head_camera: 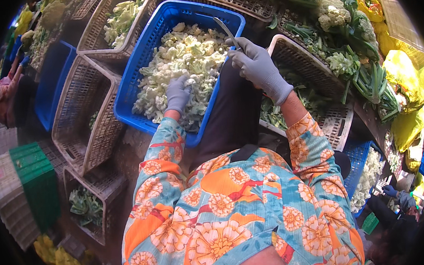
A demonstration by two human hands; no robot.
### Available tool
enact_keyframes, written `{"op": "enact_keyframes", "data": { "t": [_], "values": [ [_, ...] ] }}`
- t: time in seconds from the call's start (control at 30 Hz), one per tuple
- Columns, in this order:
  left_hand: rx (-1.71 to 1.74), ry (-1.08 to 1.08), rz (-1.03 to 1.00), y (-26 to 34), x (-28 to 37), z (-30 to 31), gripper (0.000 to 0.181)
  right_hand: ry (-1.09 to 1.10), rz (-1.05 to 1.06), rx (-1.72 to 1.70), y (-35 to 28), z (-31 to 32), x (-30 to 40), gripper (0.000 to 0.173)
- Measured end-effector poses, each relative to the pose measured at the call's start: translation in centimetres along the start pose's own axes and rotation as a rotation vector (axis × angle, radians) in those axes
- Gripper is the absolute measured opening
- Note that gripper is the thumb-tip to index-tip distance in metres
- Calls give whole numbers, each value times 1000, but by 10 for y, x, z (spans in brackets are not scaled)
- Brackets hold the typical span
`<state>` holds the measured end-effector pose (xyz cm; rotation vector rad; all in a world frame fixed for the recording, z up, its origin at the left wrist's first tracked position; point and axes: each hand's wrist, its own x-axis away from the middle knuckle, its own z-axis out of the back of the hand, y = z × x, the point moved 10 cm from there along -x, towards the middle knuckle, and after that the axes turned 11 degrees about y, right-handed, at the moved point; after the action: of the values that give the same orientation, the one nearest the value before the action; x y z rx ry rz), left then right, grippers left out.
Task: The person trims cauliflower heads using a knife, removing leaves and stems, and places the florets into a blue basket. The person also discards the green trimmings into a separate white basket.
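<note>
Before me stands a blue plastic crate (129,90) with perforated sides, filled with cut cauliflower florets (192,50). My left hand (178,93), in a grey knit glove, rests on the florets with its fingers partly among them. I cannot tell whether it grips a piece. In my right hand (257,62), also gloved in grey, is a knife (225,29) with a narrow curved blade pointing up and away, over the crate's right rim. The handle is mostly hidden in the fist.
Dirty white plastic crates (83,107) stand to the left. Right of my legs, another crate (304,59) holds green leaves. Cauliflower heads (334,14) lie at upper right beside yellow sacks (403,71). A second blue crate of florets (367,177) and other people are at the sides.
</note>
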<state>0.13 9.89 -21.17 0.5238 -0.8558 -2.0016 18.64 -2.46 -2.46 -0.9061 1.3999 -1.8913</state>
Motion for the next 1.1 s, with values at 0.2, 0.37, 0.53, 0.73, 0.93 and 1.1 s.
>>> {"op": "enact_keyframes", "data": {
  "t": [0.2,0.37,0.53,0.73,0.93,1.1],
  "values": [
    [753,-76,72,27,11,45,27,-136,-104,-119,12,-14,28,38],
    [1432,-425,471,72,24,36,32,-245,273,250,-15,-43,57,55],
    [1569,-457,434,144,36,55,34,-245,356,481,-20,-45,69,71],
    [1344,-395,94,159,35,61,25,-225,394,634,-23,-42,71,75],
    [1425,-333,393,148,47,51,35,-123,470,741,-15,-54,70,68],
    [1407,-353,348,142,69,54,59,-86,261,476,2,-53,38,46]
  ]
}}
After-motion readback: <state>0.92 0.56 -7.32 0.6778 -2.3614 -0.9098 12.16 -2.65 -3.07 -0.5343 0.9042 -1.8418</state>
